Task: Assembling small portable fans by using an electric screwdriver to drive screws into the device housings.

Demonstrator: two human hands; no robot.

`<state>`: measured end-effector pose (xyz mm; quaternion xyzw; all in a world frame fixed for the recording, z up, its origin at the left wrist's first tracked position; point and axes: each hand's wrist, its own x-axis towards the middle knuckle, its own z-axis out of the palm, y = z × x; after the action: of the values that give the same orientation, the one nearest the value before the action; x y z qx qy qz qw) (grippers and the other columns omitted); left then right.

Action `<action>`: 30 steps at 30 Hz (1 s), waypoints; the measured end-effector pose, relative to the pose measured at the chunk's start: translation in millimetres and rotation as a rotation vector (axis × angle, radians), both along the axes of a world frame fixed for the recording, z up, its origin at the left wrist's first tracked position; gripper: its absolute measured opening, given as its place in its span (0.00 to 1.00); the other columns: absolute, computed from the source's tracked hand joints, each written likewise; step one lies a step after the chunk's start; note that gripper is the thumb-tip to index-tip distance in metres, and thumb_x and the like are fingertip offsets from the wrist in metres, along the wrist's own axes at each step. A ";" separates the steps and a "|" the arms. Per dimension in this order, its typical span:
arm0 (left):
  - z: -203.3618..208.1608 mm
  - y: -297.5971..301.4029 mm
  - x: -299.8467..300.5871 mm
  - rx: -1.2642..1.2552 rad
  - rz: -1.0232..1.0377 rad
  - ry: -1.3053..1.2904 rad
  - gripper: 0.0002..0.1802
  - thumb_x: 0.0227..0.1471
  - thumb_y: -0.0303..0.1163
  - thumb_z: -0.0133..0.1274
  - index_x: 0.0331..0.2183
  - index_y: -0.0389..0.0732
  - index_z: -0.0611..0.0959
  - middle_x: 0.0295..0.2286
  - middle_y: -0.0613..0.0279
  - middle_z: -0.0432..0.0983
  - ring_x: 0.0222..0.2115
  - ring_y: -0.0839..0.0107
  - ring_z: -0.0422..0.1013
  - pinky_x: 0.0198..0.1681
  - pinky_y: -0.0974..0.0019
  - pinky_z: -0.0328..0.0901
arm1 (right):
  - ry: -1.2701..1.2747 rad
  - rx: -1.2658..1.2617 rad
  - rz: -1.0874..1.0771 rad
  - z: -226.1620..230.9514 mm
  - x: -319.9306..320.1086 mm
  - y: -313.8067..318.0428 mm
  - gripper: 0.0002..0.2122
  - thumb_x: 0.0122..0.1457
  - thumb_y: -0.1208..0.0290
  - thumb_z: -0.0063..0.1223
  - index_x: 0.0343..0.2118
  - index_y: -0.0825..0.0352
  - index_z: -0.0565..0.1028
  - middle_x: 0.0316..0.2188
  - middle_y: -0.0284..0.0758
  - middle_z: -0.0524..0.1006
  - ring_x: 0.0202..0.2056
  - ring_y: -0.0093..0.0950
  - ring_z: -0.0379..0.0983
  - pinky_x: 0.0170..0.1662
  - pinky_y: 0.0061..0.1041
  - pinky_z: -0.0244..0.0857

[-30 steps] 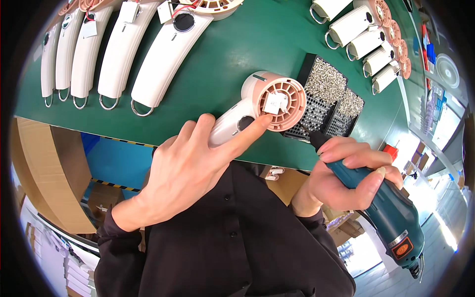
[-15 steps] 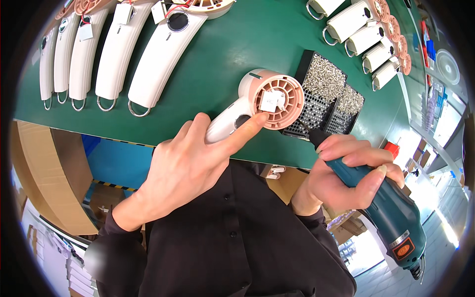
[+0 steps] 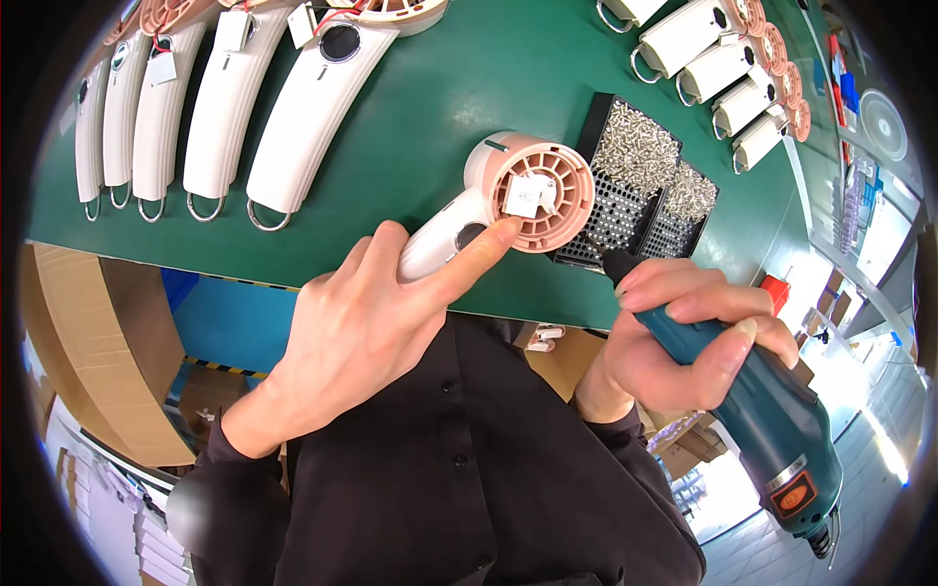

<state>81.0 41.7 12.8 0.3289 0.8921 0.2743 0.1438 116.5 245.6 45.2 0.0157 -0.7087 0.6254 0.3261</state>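
Mid-frame, left hand gripped one handheld fan, seemingly unfinished, connector exposed; right hand gripped electric screwdriver near screw tray.

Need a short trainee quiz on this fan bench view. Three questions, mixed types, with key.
1. What is the right hand holding?
A) a pair of tweezers
B) a teal electric screwdriver
C) a wooden hammer

2. True or false: on the row of white fans at upper left, the metal loops are at the ends nearest the person.

3. Fill in: beside the handheld fan in the left hand, two black trays contain heaps of small silvery ____.

Key:
1. B
2. True
3. screws
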 end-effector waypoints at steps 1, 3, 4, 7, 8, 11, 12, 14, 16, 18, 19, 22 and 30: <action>3.5 0.1 -2.3 -0.014 -0.007 -0.025 0.36 0.41 0.26 0.57 0.54 0.63 0.71 0.22 0.63 0.57 0.19 0.71 0.63 0.18 0.69 0.63 | -0.018 0.012 0.015 -0.1 -0.4 0.8 0.09 0.63 0.70 0.38 0.38 0.69 0.55 0.22 0.42 0.66 0.14 0.36 0.68 0.18 0.37 0.69; 4.3 -0.1 -4.3 -0.025 -0.010 -0.051 0.32 0.43 0.26 0.58 0.52 0.58 0.74 0.22 0.62 0.60 0.20 0.68 0.64 0.20 0.66 0.64 | -0.022 0.044 -0.074 1.2 -4.5 -3.5 0.08 0.62 0.68 0.36 0.40 0.64 0.59 0.20 0.38 0.65 0.11 0.32 0.64 0.14 0.33 0.64; 4.3 -0.2 -4.1 -0.024 -0.016 -0.046 0.33 0.43 0.26 0.57 0.52 0.59 0.74 0.22 0.62 0.60 0.20 0.68 0.64 0.20 0.66 0.64 | -0.022 0.073 -0.165 3.9 -6.5 -5.5 0.09 0.61 0.65 0.34 0.42 0.60 0.63 0.18 0.34 0.64 0.08 0.28 0.60 0.10 0.29 0.58; 5.8 -0.7 -4.5 -0.024 -0.022 -0.032 0.34 0.42 0.25 0.57 0.53 0.59 0.73 0.22 0.62 0.59 0.20 0.68 0.64 0.21 0.66 0.64 | 0.145 -0.098 -0.031 16.9 -5.0 -3.2 0.12 0.64 0.66 0.31 0.47 0.66 0.57 0.23 0.40 0.65 0.12 0.33 0.65 0.14 0.34 0.65; 6.1 -0.6 -5.3 -0.028 -0.029 -0.024 0.34 0.42 0.25 0.57 0.53 0.59 0.73 0.21 0.62 0.58 0.20 0.68 0.64 0.21 0.66 0.64 | 0.144 -0.088 -0.015 24.1 -5.0 -3.6 0.15 0.65 0.63 0.29 0.49 0.66 0.58 0.23 0.40 0.65 0.12 0.34 0.65 0.14 0.34 0.64; 7.4 -1.5 -6.7 -0.024 -0.038 -0.020 0.35 0.42 0.24 0.57 0.53 0.60 0.73 0.21 0.62 0.57 0.20 0.68 0.64 0.21 0.66 0.64 | 0.132 -0.110 -0.070 41.6 -16.9 -18.7 0.13 0.59 0.62 0.39 0.39 0.68 0.64 0.19 0.32 0.60 0.09 0.24 0.56 0.10 0.25 0.52; 4.2 -1.4 -6.1 -0.020 -0.039 -0.021 0.35 0.42 0.24 0.57 0.53 0.60 0.73 0.21 0.62 0.57 0.20 0.68 0.64 0.21 0.66 0.64 | 0.136 -0.132 -0.029 43.8 -18.9 -22.2 0.14 0.59 0.62 0.39 0.39 0.69 0.64 0.19 0.32 0.60 0.09 0.24 0.56 0.11 0.26 0.53; -1.3 -3.1 -4.4 0.010 -0.026 0.060 0.38 0.41 0.27 0.55 0.55 0.65 0.70 0.21 0.64 0.55 0.17 0.72 0.61 0.15 0.72 0.61 | 0.108 -0.156 0.072 49.3 -23.7 -28.1 0.15 0.60 0.62 0.39 0.40 0.70 0.64 0.20 0.33 0.61 0.10 0.25 0.58 0.12 0.27 0.55; -0.6 -3.8 -4.7 0.004 -0.027 0.053 0.38 0.41 0.27 0.55 0.55 0.65 0.70 0.21 0.64 0.55 0.17 0.72 0.61 0.15 0.72 0.61 | 0.097 -0.139 0.094 48.1 -24.6 -28.3 0.15 0.60 0.62 0.38 0.41 0.70 0.63 0.20 0.34 0.61 0.10 0.26 0.58 0.12 0.28 0.55; -1.6 -3.9 -5.4 -0.002 -0.027 0.046 0.38 0.41 0.27 0.55 0.55 0.65 0.70 0.21 0.63 0.55 0.17 0.72 0.61 0.15 0.72 0.62 | 0.052 -0.068 0.142 48.5 -26.4 -27.0 0.15 0.61 0.62 0.36 0.43 0.70 0.62 0.21 0.36 0.62 0.10 0.28 0.59 0.12 0.29 0.56; -2.7 -3.2 -5.4 0.004 -0.030 0.066 0.38 0.40 0.27 0.55 0.55 0.65 0.70 0.21 0.63 0.55 0.17 0.72 0.61 0.14 0.72 0.61 | 0.051 -0.066 0.145 47.4 -27.5 -28.6 0.15 0.61 0.62 0.36 0.43 0.70 0.62 0.21 0.36 0.62 0.10 0.28 0.59 0.12 0.29 0.56; -1.4 -2.4 -5.6 0.000 -0.030 0.085 0.38 0.39 0.27 0.55 0.54 0.65 0.71 0.21 0.63 0.56 0.16 0.72 0.61 0.14 0.72 0.61 | -0.023 0.066 0.202 35.8 -30.3 -30.5 0.15 0.63 0.63 0.31 0.47 0.68 0.61 0.22 0.38 0.64 0.11 0.29 0.60 0.12 0.29 0.58; -2.2 -1.7 -4.1 -0.019 -0.030 0.133 0.37 0.38 0.26 0.53 0.54 0.62 0.71 0.24 0.61 0.61 0.21 0.71 0.62 0.21 0.71 0.64 | 0.071 0.096 0.242 10.8 -27.2 -38.1 0.10 0.62 0.66 0.34 0.39 0.67 0.55 0.22 0.43 0.65 0.11 0.33 0.63 0.13 0.30 0.63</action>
<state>76.9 40.0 10.6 0.3583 0.8973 0.2412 0.0915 89.3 207.5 56.0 0.1389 -0.7186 0.6247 0.2721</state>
